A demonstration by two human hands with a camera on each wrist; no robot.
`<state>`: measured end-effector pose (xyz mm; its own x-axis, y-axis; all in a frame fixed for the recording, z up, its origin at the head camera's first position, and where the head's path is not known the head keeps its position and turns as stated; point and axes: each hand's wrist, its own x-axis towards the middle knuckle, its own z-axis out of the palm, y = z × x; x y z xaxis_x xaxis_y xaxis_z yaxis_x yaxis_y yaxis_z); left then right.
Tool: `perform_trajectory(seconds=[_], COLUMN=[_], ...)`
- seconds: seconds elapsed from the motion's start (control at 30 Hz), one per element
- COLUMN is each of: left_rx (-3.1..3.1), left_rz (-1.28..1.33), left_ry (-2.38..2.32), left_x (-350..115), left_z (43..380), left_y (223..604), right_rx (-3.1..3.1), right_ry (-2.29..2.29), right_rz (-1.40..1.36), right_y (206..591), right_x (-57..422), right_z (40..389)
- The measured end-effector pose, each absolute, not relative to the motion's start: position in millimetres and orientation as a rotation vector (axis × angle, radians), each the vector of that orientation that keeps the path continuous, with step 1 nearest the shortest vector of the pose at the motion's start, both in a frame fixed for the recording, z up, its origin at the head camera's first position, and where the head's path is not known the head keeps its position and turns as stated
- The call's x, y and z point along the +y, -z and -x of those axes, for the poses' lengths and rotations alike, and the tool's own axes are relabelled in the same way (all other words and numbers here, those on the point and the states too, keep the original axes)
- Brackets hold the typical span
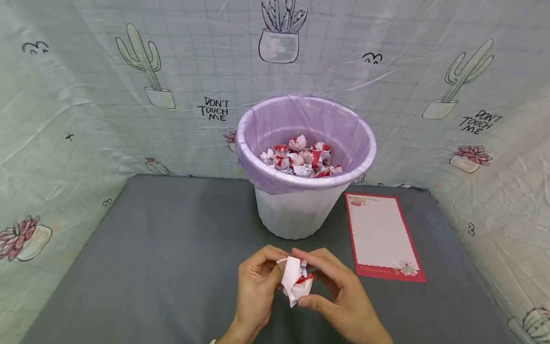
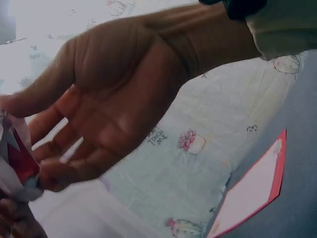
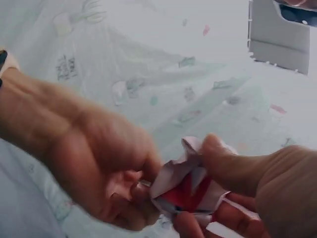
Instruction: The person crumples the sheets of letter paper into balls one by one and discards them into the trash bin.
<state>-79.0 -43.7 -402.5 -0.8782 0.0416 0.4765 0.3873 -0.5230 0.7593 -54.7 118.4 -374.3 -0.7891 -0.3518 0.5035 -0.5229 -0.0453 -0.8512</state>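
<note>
Low in the middle of the head view, I see a crumpled sheet of paper (image 1: 292, 278) held between two bare hands. The left hand (image 1: 258, 286) pinches one side of it, thumb laid over the near face; the right hand (image 1: 343, 291) grips the other side with curled fingers and thumb. I'd judge it very light, soft enough to fold under slight pressure yet springy at its creases, and dry rather than slippery. It could tear if twisted hard, but a drop shouldn't hurt it. The broad folded flanks look like the best hold; the loose pointed corner at the bottom would give way.

Its outside is pale pinkish white, with red showing in the folds. Above it, a white ribbed plastic wastebasket (image 1: 296, 212) tapers downward, a thin, wrinkled purple liner (image 1: 348, 134) turned over its round rim. Knobbly paper wads (image 1: 297, 143) lie inside. At right, a flat red-bordered stationery sheet (image 1: 382, 234) rests on the matte dark grey tabletop (image 1: 180, 234).
</note>
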Motion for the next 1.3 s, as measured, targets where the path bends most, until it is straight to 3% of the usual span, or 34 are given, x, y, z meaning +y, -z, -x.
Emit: perform_trajectory(seconds=[0.4,0.8,1.3], left_rx=[-1.578,-1.644,-1.650], left_rz=[0.797,0.818,1.014], left_ry=[1.988,1.813,1.937], left_x=[-37.7,-52.1,-57.8], left_z=[75.7,82.3,77.4], left_y=[398.5,396.3,385.9], right_rx=[-2.053,-1.809,-1.793], right_ry=[-2.095,-2.161,-2.044], right_rz=[-0.684,-0.940,-0.936], right_y=[366.4,386.6,378.3], right_x=[107.5,99.2,108.9], right_z=[43.6,58.9,56.0])
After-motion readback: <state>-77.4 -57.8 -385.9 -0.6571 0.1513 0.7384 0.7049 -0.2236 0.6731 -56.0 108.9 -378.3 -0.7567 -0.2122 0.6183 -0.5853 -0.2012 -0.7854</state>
